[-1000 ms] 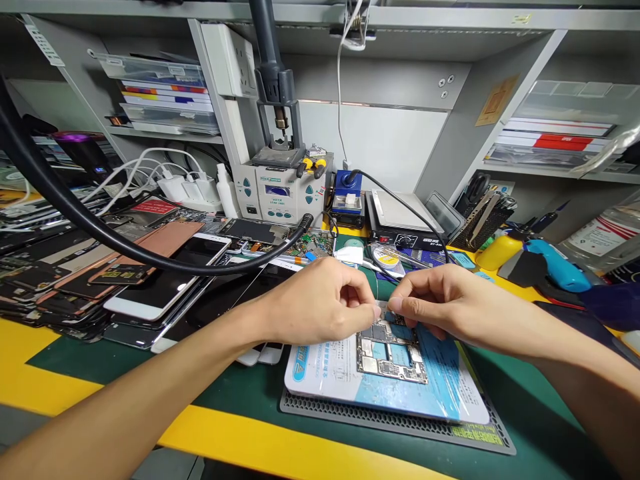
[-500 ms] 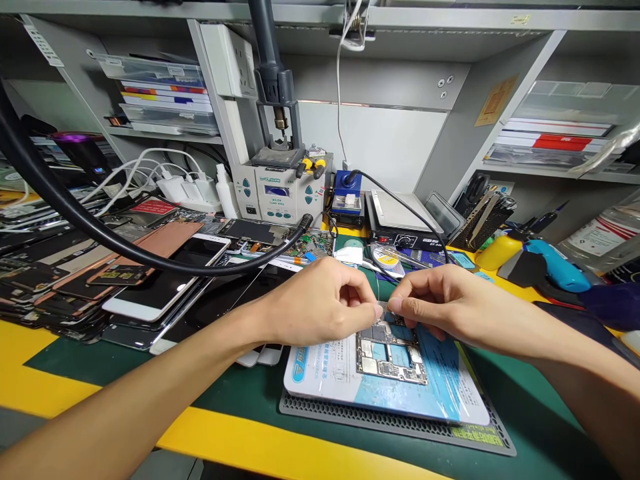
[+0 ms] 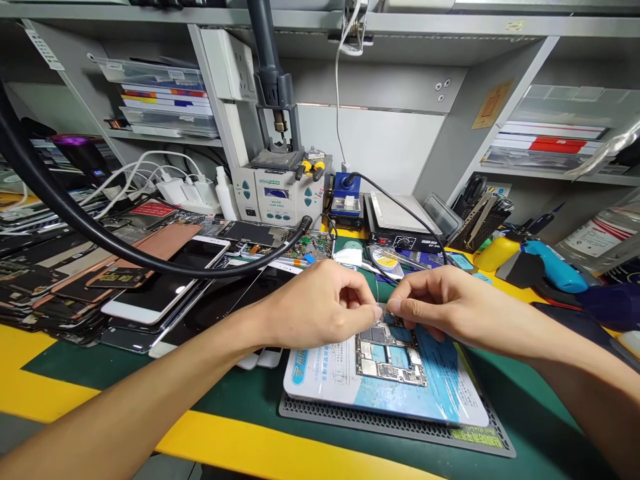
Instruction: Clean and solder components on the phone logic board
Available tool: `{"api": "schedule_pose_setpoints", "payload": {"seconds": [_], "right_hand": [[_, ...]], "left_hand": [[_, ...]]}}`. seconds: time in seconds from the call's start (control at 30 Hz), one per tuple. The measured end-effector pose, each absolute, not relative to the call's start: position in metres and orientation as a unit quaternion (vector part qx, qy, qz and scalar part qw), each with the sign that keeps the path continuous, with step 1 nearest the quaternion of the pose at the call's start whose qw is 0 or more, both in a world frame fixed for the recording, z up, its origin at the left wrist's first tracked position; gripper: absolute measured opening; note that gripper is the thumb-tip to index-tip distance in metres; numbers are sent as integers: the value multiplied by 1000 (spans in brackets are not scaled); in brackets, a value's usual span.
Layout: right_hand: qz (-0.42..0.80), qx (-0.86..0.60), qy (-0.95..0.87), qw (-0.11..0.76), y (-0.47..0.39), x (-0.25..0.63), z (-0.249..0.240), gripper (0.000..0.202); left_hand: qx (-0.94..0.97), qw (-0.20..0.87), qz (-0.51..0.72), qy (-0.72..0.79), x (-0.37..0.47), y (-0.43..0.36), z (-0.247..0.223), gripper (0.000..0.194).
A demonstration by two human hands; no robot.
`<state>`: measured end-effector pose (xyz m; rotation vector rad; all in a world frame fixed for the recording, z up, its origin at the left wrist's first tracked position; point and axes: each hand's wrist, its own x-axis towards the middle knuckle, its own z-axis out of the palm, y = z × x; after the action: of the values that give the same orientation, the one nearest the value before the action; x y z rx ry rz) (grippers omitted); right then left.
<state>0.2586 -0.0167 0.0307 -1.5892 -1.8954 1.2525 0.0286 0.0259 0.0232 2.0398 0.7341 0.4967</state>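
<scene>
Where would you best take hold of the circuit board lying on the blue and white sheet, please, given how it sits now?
Probably by its long side edges, from above near the free end toward the person. The circuit board lies flat on the sheet, and the left hand and right hand crowd its far end.
</scene>
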Motion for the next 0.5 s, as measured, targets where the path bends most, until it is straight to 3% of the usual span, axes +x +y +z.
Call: {"api": "schedule_pose_setpoints", "payload": {"seconds": [0.5], "right_hand": [[454,-555,-670,193,-17,259,30,15]], "left_hand": [[797,492,177,303,33,16,18,21]]}}
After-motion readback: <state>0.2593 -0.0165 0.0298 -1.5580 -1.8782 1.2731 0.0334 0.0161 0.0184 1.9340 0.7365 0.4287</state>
